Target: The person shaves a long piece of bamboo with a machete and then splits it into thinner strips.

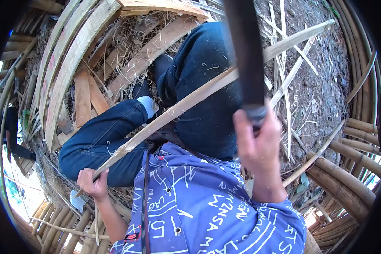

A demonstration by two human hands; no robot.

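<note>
One pale wooden strip (190, 101) slants across both legs of the dark jeans (203, 55); the left hand (93, 184) has its fingers closed around the near end. The right hand (260, 142), blurred, is curled tightly around one machete (247, 51), whose blade crosses in front of the strip; whether they touch I cannot tell. Three long boards (82, 55) lie left, with several narrow slats (290, 76) on the ground (326, 97) to the right.
</note>
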